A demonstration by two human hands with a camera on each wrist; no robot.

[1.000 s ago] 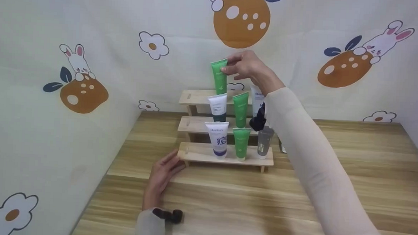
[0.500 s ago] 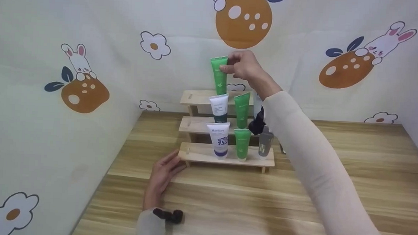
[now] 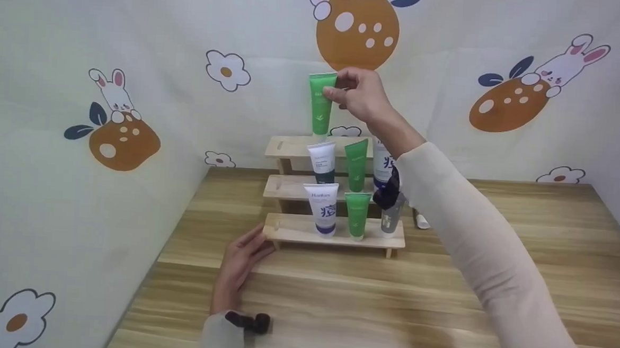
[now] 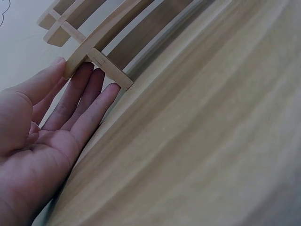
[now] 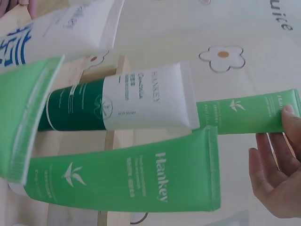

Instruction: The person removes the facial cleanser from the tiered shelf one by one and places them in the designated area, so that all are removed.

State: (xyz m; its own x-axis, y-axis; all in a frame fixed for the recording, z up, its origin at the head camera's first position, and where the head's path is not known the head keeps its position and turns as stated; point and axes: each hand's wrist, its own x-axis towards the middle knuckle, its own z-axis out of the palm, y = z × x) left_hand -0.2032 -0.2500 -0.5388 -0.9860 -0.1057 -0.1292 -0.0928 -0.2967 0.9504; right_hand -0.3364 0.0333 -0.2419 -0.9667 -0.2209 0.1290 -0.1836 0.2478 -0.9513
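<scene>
My right hand (image 3: 364, 94) pinches a green squeeze tube (image 3: 321, 108) near its crimped end, thumb in front. The tube is upright, cap down, over the left part of the top tier of a wooden three-tier display rack (image 3: 291, 226); whether the cap touches the board cannot be told. My left hand (image 4: 51, 136) grips the left end of the rack's lowest tier, thumb at the board's edge and fingers under it by the leg. On the middle tier stand a white-and-dark-green tube (image 5: 122, 101), another green tube (image 5: 127, 174) and a white tube (image 3: 384, 162), partly hidden by my right arm.
The lowest tier holds a white tube with a blue band (image 3: 322, 209), a green tube (image 3: 357, 216) and a grey tube (image 3: 391, 220). Another white-ended object (image 3: 422, 221) lies right of the rack, mostly behind my sleeve. A patterned cloth (image 3: 260, 102) hangs behind the wooden table (image 3: 308, 301).
My right hand has moved slightly up and left with the green tube, which now stands straighter. The left hand stays at the rack's end.
</scene>
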